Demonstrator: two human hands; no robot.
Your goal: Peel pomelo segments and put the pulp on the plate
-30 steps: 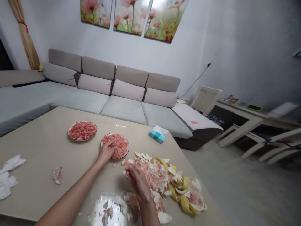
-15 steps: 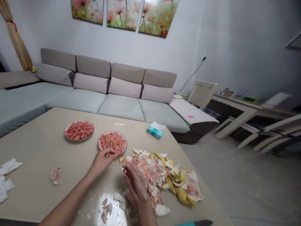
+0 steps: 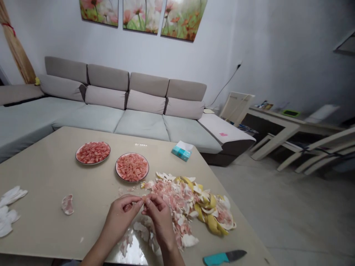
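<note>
Both hands [image 3: 140, 210] around pomelo piece [image 3: 143, 200].

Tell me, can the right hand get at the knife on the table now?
Probably yes: the knife lies bare on the table, right of the right hand, nothing between them. That hand pinches a fruit piece with the left hand.

**Around the table**

At lower right you see a teal-handled knife [image 3: 224, 256]. A tissue pack [image 3: 181, 151] sits mid-frame at the table's far edge. White tissues [image 3: 9, 208] lie at far left. A grey sofa [image 3: 124, 107] fills the upper left, with flower pictures [image 3: 142, 16] above it.
</note>
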